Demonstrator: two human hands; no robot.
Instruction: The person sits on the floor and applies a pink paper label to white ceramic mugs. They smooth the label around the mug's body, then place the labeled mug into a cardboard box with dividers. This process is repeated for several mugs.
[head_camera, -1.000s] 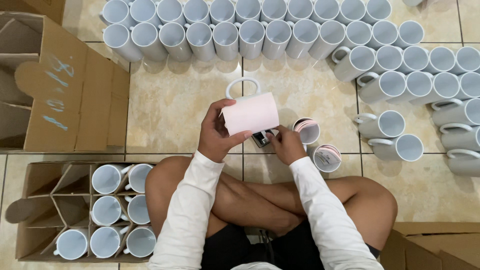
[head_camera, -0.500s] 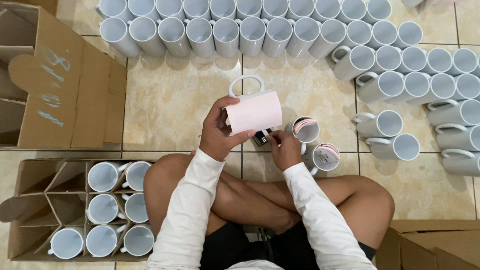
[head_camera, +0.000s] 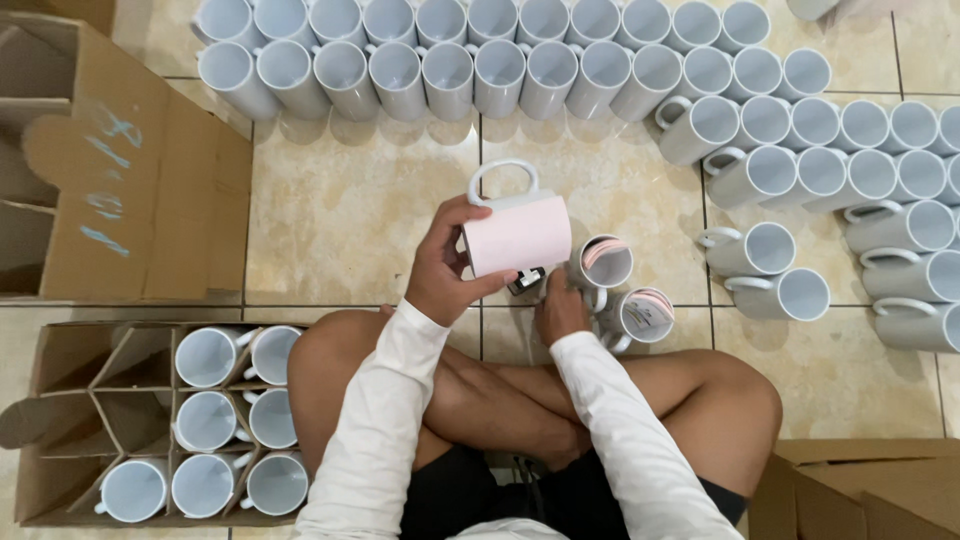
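Two hands work above a tiled floor: the left hand (head_camera: 447, 268) grips a paper-wrapped white mug (head_camera: 515, 232), the right hand (head_camera: 560, 308), fingers curled, touches a small dark object (head_camera: 526, 281).

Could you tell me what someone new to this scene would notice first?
Probably the white mugs massed in rows along the top and right of the tiled floor. At the centre, the left hand holds a mug wrapped in pink paper on its side, and a cardboard box of mugs sits lower left.

a brown divided carton (head_camera: 60, 420) holding white mugs lies left of the left hand (head_camera: 450, 262). a flat brown carton (head_camera: 130, 190) with blue marks sits farther left. another carton's brown flaps (head_camera: 860, 490) lie lower right.
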